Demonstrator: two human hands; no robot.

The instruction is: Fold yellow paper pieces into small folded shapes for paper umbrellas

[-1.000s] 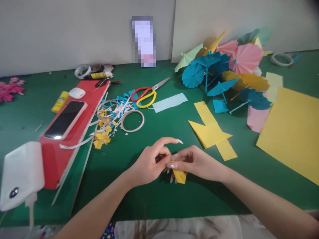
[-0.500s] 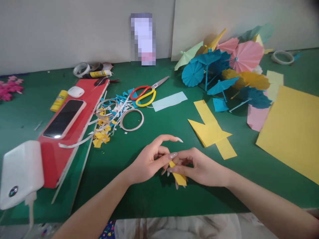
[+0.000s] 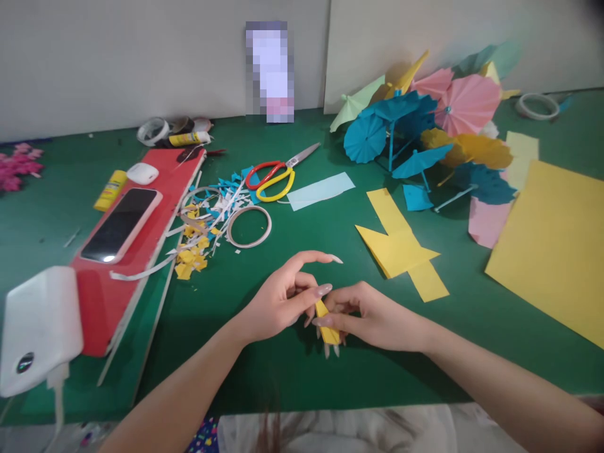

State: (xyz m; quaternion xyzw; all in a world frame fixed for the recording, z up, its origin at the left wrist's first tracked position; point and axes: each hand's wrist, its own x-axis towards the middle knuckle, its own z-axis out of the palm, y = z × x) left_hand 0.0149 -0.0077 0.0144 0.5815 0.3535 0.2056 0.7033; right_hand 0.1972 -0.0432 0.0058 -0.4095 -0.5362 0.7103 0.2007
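A small folded piece of yellow paper (image 3: 329, 333) is held low over the green table by both hands. My left hand (image 3: 283, 299) pinches its upper end between thumb and fingers, with the index finger stretched out above. My right hand (image 3: 372, 318) grips the paper lower down, its thumb across the front face and the fingers behind. The fingertips partly hide the paper. Beyond the right hand lie cut yellow paper pieces (image 3: 396, 248), a strip crossed by a pointed piece.
Scissors (image 3: 278, 179) lie beside a pale blue strip (image 3: 321, 190), paper scraps (image 3: 191, 261) and a tape roll (image 3: 249, 227). Paper umbrellas (image 3: 365, 139) are heaped at the back right, near a large yellow sheet (image 3: 552, 251). On the left, a phone (image 3: 121, 223) rests on a red board (image 3: 101, 302) near a power bank (image 3: 42, 327).
The yellow paper has turned more upright and shifted slightly left, with its long face now towards me. The right hand has moved a little left with it; both hands keep hold.
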